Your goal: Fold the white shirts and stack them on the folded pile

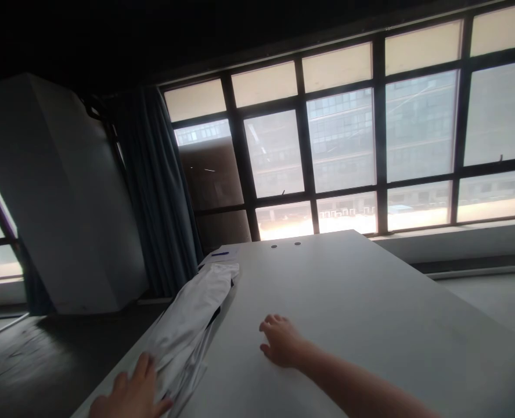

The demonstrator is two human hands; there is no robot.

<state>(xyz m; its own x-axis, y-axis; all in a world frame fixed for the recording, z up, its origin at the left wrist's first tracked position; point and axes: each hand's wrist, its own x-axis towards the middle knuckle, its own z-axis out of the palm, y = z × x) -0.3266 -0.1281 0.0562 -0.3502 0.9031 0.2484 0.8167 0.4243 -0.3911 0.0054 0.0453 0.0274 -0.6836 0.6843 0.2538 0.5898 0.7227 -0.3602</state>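
A long, pale grey-white piece of folded cloth, perhaps a garment, lies along the left side of the white table. Dark patches show at its right edge, and loose folds bunch up at its near end. My left hand is at that near end with its fingers spread, the fingertips at or just over the cloth; contact is hard to judge. To the right of the cloth, my right hand is low over the tabletop, fingers loosely bent and thumb apart, holding nothing.
At the table's far left corner, a blue pen rests on white paper. Two round grommets sit near the far edge. Beyond stand a blue curtain, a pillar and tall windows. Floor shows on both sides.
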